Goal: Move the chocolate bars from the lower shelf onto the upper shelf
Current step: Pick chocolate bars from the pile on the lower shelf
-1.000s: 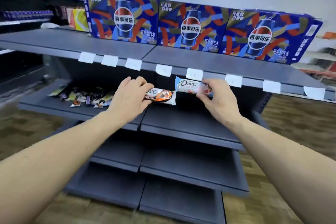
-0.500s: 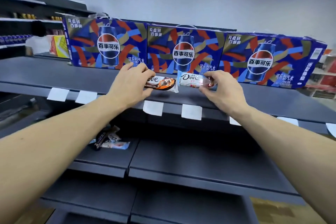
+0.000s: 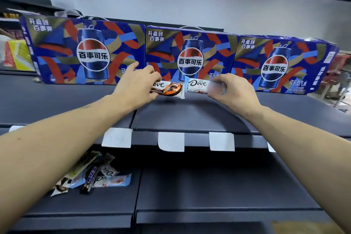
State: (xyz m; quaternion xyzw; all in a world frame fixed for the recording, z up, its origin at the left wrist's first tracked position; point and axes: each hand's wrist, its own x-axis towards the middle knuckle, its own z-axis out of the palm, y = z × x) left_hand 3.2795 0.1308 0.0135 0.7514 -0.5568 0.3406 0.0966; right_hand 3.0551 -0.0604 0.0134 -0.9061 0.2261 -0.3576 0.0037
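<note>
Two bars held over upper shelf (image 3: pixel 190 116), one per hand.
Left hand (image 3: pixel 135 87) pinching brown bar (image 3: pixel 168 89), right hand (image 3: pixel 230 91) white bar (image 3: pixel 197 86) by ends; light, stiff, slick wrappers.

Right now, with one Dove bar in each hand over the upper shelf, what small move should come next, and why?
Probably lower both hands and release. The left hand holds the brown Dove bar and the right hand the white Dove bar just above the upper shelf, before the Pepsi cartons; more bars wait below.

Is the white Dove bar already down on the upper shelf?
Not yet: the right hand holds the white Dove bar above the upper shelf.
</note>
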